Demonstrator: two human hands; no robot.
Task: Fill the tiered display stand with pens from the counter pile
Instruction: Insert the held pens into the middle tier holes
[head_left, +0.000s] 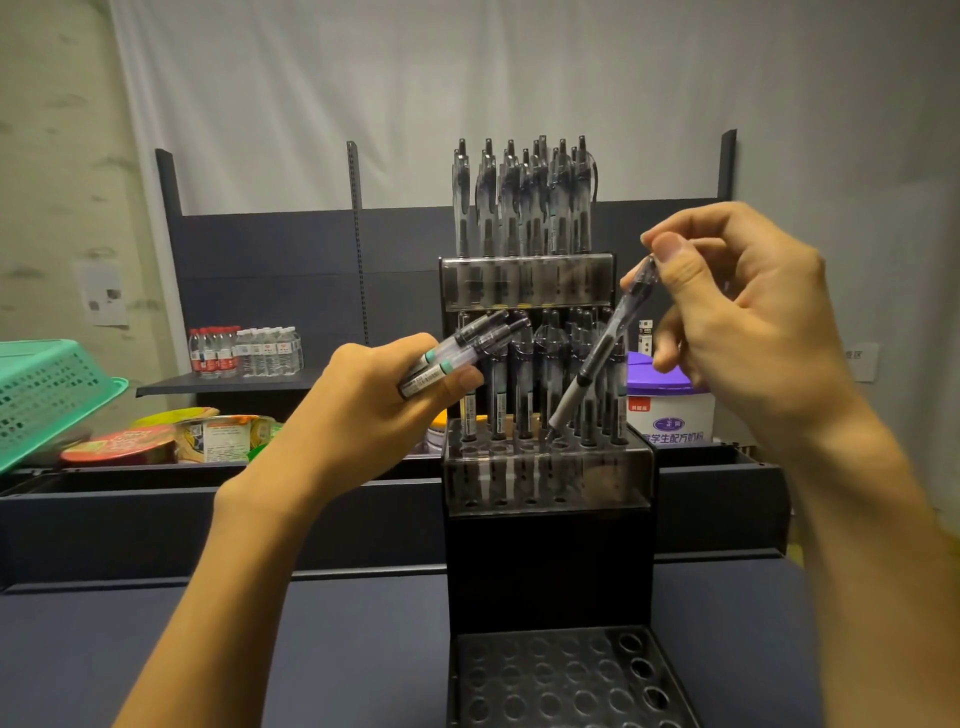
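A black tiered display stand (550, 561) rises at centre. Its top tier (524, 283) is packed with upright pens. The middle tier (550, 470) holds several pens along its back rows, with open holes in front. The bottom tier (566, 680) shows only bare holes. My left hand (374, 405) grips a small bundle of clear pens (462, 348) just left of the middle tier. My right hand (727, 322) pinches the top end of one pen (602, 353). That pen is tilted, its tip touching a hole in the middle tier.
A green plastic basket (47, 395) sits at the left. Instant noodle cups (124, 447) lie in the dark bin behind the counter. Water bottles (244, 351) stand on a back shelf. A purple-lidded tub (670, 410) stands right of the stand.
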